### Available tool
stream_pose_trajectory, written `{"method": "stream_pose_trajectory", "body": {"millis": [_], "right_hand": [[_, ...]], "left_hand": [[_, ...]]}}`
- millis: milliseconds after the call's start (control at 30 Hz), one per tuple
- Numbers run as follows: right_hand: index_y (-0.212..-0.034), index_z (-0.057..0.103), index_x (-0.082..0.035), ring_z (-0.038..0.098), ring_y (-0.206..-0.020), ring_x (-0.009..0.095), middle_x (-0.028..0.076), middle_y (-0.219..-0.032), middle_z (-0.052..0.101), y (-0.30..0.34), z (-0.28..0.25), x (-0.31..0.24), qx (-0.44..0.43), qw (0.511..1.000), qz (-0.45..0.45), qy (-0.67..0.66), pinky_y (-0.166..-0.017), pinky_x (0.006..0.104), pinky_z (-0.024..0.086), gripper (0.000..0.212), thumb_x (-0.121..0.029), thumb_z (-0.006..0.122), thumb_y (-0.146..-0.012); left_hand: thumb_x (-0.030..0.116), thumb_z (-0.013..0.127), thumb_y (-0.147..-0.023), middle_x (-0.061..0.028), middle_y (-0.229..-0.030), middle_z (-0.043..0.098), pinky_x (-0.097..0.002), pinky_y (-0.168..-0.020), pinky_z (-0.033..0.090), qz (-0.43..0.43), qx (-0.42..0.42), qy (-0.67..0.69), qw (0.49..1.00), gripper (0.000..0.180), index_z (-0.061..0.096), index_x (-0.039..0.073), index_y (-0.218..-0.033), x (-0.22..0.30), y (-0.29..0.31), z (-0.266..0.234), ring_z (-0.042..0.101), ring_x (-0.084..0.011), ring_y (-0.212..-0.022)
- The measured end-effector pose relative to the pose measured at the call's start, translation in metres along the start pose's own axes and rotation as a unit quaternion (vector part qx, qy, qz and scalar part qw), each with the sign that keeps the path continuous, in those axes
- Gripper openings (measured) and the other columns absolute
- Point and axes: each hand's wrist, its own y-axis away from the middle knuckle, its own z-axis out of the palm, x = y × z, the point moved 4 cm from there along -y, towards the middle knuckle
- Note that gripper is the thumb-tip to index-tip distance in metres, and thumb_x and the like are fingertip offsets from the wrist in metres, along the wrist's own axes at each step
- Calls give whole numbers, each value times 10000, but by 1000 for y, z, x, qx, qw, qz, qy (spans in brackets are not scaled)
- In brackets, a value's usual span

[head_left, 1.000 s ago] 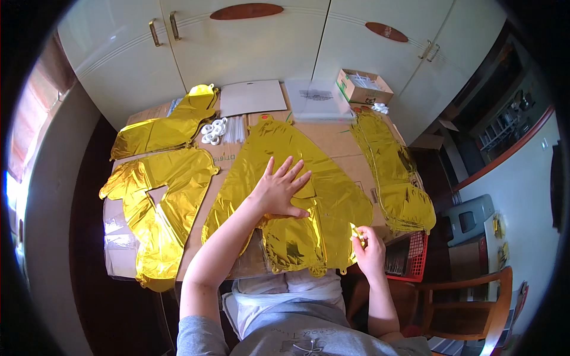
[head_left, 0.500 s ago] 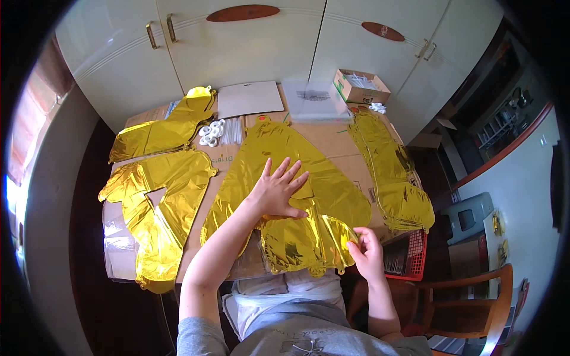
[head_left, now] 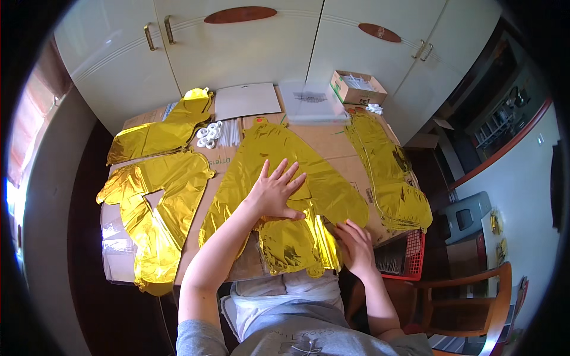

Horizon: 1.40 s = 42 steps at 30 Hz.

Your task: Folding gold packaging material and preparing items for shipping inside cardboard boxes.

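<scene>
A flat, uninflated gold foil balloon [head_left: 300, 148] lies mid-table, broad at the near side, narrowing toward a tab with a red spot at the far end. My left hand [head_left: 276, 193] rests on it, palm down, fingers spread. The near part of the foil [head_left: 288, 246] is folded over and shows a bright crease down its right side. Against that right edge, my right hand [head_left: 356, 246] lies with its back up and fingers stretched toward the crease. Its thumb is hidden, and the foil edge there is slightly blurred.
More gold foil balloons lie at the left [head_left: 160, 207], far left [head_left: 157, 139] and right [head_left: 389, 178]. Behind are white rolls [head_left: 209, 134], clear straws [head_left: 229, 132], a grey board [head_left: 247, 101], a plastic sheet [head_left: 312, 101] and a carton [head_left: 358, 88]. A red basket [head_left: 414, 255] stands near right.
My right hand has moved left and let go of the pinched foil corner. The right flap that stuck out has been turned inward. My left hand stays where it was.
</scene>
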Motion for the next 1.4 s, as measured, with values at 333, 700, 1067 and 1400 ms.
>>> {"method": "stream_pose_trajectory", "body": {"millis": [333,700,1067,1400], "right_hand": [[-1276,560,-89,469,-1290,282,106,-1311,565,2,17,-24,-56,995,-49,-66,-1090,522,294,451,-234,631,-854],[-1251,609,-82,433,-1335,250,49,-1370,538,-2,27,-38,-95,991,-93,23,-1113,459,304,425,-302,644,-889],[-1157,690,-169,490,-1294,213,-18,-1255,638,-22,23,-19,-114,984,-135,-21,-1066,421,349,270,-203,628,-896],[-1231,651,-161,406,-1360,247,-18,-1331,590,-35,29,-4,-141,983,-119,-22,-1034,442,354,471,-400,676,-825]], "left_hand": [[858,502,-661,-163,-1562,242,-634,-1136,104,-2,2,6,1000,1127,267,165,-1517,0,0,0,164,-368,-1457],[869,466,-663,-144,-1562,256,-636,-1135,112,-2,10,-3,1000,1121,274,166,-1515,0,1,1,179,-351,-1457],[856,518,-646,-162,-1563,241,-635,-1134,112,-1,5,4,1000,1138,272,163,-1515,1,0,0,177,-369,-1453],[852,521,-650,-164,-1564,238,-642,-1129,113,2,0,-1,1000,1137,266,162,-1517,1,0,1,176,-370,-1454]]}}
